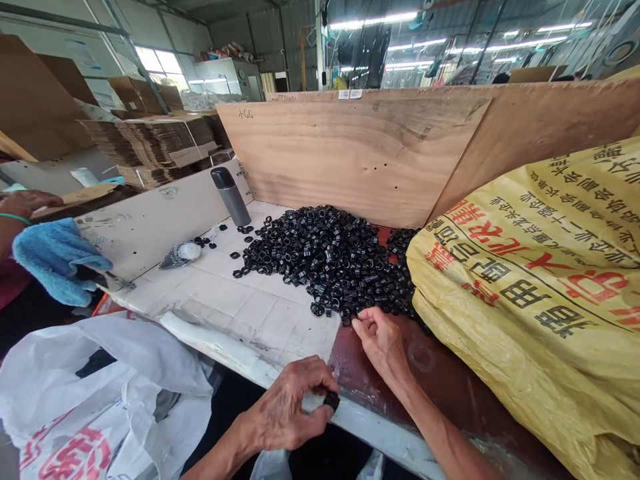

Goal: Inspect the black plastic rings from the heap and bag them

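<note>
The left hand [285, 408] pinches a small black plastic ring [331, 401], while the right hand [380, 343], fingers curled, seemingly empty, lies just beside a heap of matching rings [325, 263].

"What's the left hand [285, 408] doing?"
"It's pinching a black ring [331, 401]."
"And the right hand [381, 343]?"
"It's hovering beside the heap of black rings [325, 263] on the white tiled tabletop [260, 320]."

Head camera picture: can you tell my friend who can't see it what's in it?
A person's left hand holds a small black ring, while the right hand sits at the edge of a big pile of black rings. A yellow printed sack lies beside the pile, and a plywood board stands behind it.
</note>
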A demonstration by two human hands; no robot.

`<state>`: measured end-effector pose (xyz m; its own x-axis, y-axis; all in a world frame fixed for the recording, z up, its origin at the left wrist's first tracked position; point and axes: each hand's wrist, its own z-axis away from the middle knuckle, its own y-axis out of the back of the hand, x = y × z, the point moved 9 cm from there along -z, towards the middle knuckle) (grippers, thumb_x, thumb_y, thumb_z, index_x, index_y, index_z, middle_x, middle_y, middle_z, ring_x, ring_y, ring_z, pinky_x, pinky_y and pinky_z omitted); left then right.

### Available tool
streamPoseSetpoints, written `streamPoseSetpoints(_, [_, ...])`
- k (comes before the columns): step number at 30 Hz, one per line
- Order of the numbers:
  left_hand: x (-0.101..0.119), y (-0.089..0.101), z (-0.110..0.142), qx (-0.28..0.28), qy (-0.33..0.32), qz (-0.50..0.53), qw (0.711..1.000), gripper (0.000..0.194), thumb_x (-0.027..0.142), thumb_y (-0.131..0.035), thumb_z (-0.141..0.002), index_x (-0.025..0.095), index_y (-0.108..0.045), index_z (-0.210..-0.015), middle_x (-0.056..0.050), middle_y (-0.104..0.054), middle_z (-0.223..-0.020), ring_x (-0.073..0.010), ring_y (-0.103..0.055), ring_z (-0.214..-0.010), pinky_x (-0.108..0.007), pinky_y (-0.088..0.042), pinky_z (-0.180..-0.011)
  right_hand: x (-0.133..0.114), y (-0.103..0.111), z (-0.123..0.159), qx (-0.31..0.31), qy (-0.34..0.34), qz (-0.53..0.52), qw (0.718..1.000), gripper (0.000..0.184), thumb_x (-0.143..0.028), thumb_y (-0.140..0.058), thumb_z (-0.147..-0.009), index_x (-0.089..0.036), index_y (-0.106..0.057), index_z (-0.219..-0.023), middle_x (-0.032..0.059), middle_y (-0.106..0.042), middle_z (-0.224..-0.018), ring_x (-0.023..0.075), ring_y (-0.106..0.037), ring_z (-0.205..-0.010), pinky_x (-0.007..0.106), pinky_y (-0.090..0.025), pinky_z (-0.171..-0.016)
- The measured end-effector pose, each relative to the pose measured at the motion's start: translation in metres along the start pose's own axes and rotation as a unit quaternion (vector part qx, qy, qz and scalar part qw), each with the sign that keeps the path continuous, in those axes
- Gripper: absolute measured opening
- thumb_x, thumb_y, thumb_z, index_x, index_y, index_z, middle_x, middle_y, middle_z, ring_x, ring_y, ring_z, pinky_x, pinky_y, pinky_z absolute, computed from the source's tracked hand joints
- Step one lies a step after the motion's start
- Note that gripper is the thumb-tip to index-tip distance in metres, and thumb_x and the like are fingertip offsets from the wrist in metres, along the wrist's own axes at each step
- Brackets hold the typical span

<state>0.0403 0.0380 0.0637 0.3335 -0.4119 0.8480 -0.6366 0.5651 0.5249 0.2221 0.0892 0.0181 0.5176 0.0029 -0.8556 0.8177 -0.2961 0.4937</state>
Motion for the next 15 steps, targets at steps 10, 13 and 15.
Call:
streamPoseSetpoints(10, [-0.045, 0.014, -0.055, 0.197, 0.041, -0.114, 0.973, 0.03, 0.02, -0.056, -0.091, 0.02, -0.061, -0.121, -0.001, -0.062, -0.083, -0.0163, -0.061, -0.074, -0.028, -0.051, -0.072, -0.012, -0.012, -0.002, -0.011, 0.166, 0.16, 0.973, 0.031, -0.01, -0.05, -0.085, -0.018, -0.059, -0.113, 0.0112, -0.056, -0.108, 0.0241, -0.062, -0.093, 0.036, -0.054, -0.08])
streamPoseSetpoints(13, [-0.053, 0.002, -0.077, 0.199, 0.029, -0.181, 0.963, 0.031, 0.02, -0.056, -0.092, 0.021, -0.062, -0.122, -0.004, -0.062, -0.094, -0.0181, -0.064, -0.082, -0.03, -0.054, -0.076, -0.01, -0.011, -0.002, -0.007, 0.17, 0.159, 0.973, 0.021, -0.01, -0.051, -0.083, -0.018, -0.058, -0.101, 0.0106, -0.058, -0.101, 0.0248, -0.062, -0.091, 0.036, -0.053, -0.079])
streamPoseSetpoints(15, [-0.056, -0.002, -0.083, 0.198, 0.035, -0.215, 0.956, 0.02, 0.022, -0.055, -0.093, 0.022, -0.066, -0.109, -0.006, -0.062, -0.097, -0.0185, -0.065, -0.082, -0.03, -0.054, -0.075, -0.007, -0.011, -0.002, -0.01, 0.167, 0.156, 0.974, 0.021, -0.009, -0.052, -0.081, -0.018, -0.058, -0.098, 0.0104, -0.059, -0.099, 0.0243, -0.061, -0.088, 0.036, -0.052, -0.077])
